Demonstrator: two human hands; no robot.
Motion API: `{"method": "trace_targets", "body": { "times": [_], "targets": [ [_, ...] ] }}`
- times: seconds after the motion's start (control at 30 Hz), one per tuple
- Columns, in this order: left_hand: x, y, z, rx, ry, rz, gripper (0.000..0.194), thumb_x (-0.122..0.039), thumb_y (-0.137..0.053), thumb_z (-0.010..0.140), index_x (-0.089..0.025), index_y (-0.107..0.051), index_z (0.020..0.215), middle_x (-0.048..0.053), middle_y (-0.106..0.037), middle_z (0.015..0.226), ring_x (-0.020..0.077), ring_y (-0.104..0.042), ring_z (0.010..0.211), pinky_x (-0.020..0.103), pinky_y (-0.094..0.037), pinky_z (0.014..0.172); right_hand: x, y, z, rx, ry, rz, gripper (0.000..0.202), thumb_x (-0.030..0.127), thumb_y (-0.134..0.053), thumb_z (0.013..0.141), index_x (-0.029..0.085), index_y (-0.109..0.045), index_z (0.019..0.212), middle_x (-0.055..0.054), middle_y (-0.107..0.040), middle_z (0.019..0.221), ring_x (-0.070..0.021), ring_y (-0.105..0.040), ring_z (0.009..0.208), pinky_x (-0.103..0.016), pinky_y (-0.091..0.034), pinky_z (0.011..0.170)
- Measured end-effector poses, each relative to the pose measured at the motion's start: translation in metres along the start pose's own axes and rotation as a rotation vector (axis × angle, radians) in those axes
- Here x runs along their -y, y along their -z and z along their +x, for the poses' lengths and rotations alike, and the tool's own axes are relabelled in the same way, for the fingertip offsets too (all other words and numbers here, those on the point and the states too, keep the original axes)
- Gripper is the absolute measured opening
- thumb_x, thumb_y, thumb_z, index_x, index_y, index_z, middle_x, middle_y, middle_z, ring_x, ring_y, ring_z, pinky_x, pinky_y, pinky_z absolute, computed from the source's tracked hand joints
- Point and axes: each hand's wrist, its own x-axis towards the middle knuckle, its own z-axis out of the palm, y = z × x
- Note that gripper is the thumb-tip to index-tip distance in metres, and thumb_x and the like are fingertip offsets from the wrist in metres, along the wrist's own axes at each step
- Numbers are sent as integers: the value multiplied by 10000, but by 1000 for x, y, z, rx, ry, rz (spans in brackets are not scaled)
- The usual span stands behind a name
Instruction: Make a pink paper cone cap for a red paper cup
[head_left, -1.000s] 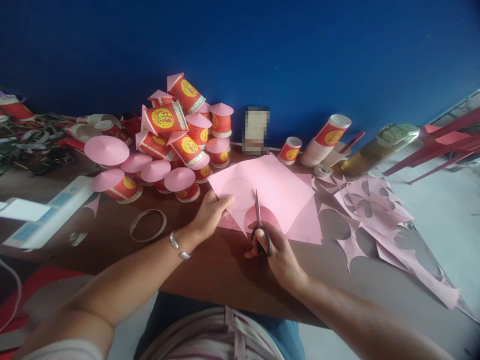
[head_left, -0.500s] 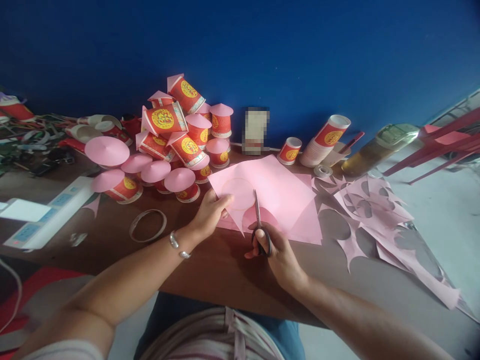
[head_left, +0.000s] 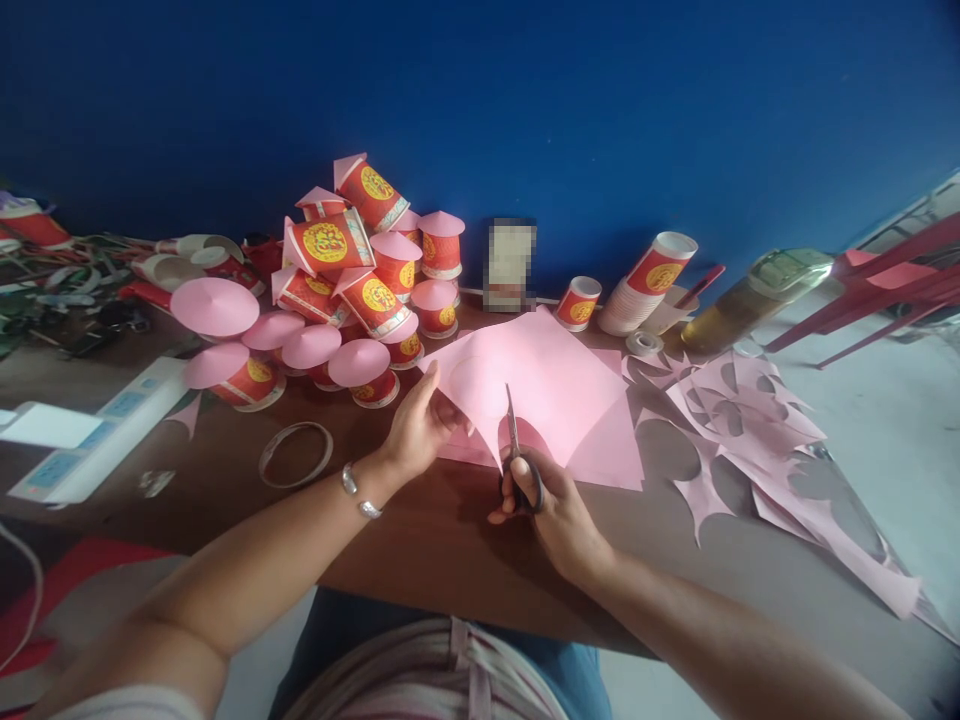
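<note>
My left hand pinches the near left part of a pink paper sheet and lifts it off the brown table. A faint drawn circle shows on the sheet near my fingers. My right hand grips black-handled scissors, whose blades point away from me into the sheet's near edge. A second pink sheet lies flat under the lifted one.
A pile of red paper cups with pink cone lids stands behind my left hand. A tape ring and a white power strip lie at left. Stacked cups, a bottle and pink paper offcuts are at right.
My left hand has raised and turned the pink sheet, so it now stands tilted off the table. The scissors stay in the sheet's near edge and have shifted slightly.
</note>
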Motion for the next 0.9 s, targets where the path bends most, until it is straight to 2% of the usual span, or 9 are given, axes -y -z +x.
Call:
{"method": "trace_targets", "body": {
  "times": [0.07,0.13,0.2,0.27,0.37,0.47,0.57,0.7,0.9],
  "targets": [
    [1,-3,-2,103,10,-74,647,-798,-577,844,-180,-682,1006,62,-670,769,223,-676,750,323,-532,652,-1,1,0,-1,1,5,484,659,-701,887,187,-607,834,40,-559,740,-83,-573,614,-285,-645,636],
    [3,-5,-6,221,-33,-63,729,-844,-594,799,-176,-682,1076,72,-700,817,216,-679,755,328,-538,697,0,0,0,-4,-1,-5,496,669,-698,883,188,-597,817,41,-564,723,-88,-583,609,-283,-635,630],
    [4,-5,-10,310,-69,8,752,-828,-651,769,-170,-686,1131,97,-734,900,226,-694,814,343,-543,769,3,-1,-1,-7,-3,-23,490,669,-703,878,194,-593,829,49,-563,698,-92,-587,592,-285,-625,626],
    [3,-5,-13,333,-86,109,680,-749,-713,782,-167,-704,1132,113,-755,984,252,-708,931,355,-541,865,5,-3,-1,-22,-1,-42,472,659,-720,867,202,-600,877,59,-566,685,-97,-593,583,-288,-616,625],
    [-3,-8,-16,273,-69,240,481,-563,-748,855,-169,-729,1129,104,-769,1091,270,-697,1080,356,-524,972,6,-4,1,-28,-14,-69,490,660,-755,830,203,-613,937,63,-579,689,-103,-608,584,-280,-598,613],
    [-9,-11,-15,152,-37,312,368,-443,-760,864,-148,-761,1084,97,-782,1103,280,-705,1071,356,-540,944,6,-4,2,-10,-48,-76,524,678,-773,798,200,-618,945,59,-589,694,-105,-619,582,-277,-587,611],
    [-8,-11,-10,78,-32,311,347,-410,-787,830,-123,-788,1026,105,-797,1044,296,-720,1014,360,-557,884,9,-5,-1,19,-76,-67,512,678,-746,828,200,-614,957,44,-614,715,-113,-630,598,-285,-593,624],
    [-1,-5,-4,57,-48,254,354,-408,-803,817,-112,-792,1010,100,-798,976,265,-724,915,347,-559,820,14,-8,-11,110,-101,-70,521,699,-684,874,185,-601,900,0,-653,784,-133,-653,670,-279,-601,616],
    [5,-4,1,18,-72,165,370,-365,-821,798,-130,-780,1080,100,-790,1085,256,-716,1019,352,-553,919,19,-8,-18,197,-63,-130,544,712,-611,918,170,-631,875,-28,-675,780,-139,-660,647,-283,-605,616]
  ]
}}
